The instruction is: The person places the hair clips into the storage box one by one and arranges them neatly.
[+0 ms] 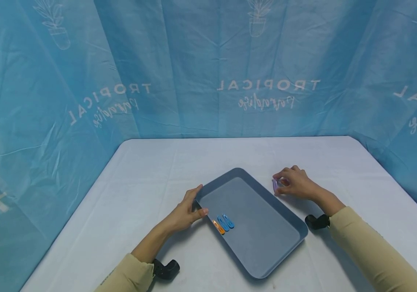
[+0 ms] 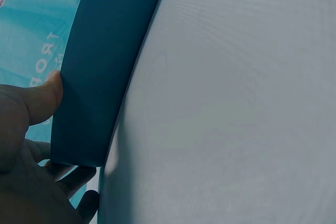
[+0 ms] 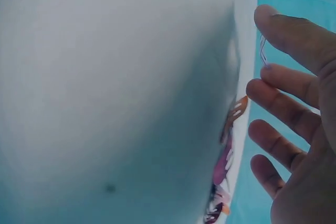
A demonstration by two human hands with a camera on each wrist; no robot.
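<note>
A grey-blue rectangular tray [image 1: 259, 239] lies at an angle on the table. My left hand [image 1: 184, 211] grips its left corner, the thumb over the rim; in the left wrist view the fingers curl around the end of the tray wall [image 2: 105, 66]. Inside the tray, near its left side, an orange snap hair clip [image 1: 218, 227] lies beside two blue snap hair clips [image 1: 225, 222]. Past the tray's right edge, my right hand [image 1: 296, 184] pinches a purple hair clip [image 1: 275, 185] between thumb and index finger. That clip [image 3: 263, 51] appears thin and edge-on in the right wrist view.
A white cloth covers the table [image 1: 150, 170]. Blue printed curtains [image 1: 193, 61] hang behind it and along both sides. Each wrist carries a black camera, such as the left wrist camera [image 1: 166, 269]. Blurred orange and purple shapes [image 3: 226, 161] show in the right wrist view.
</note>
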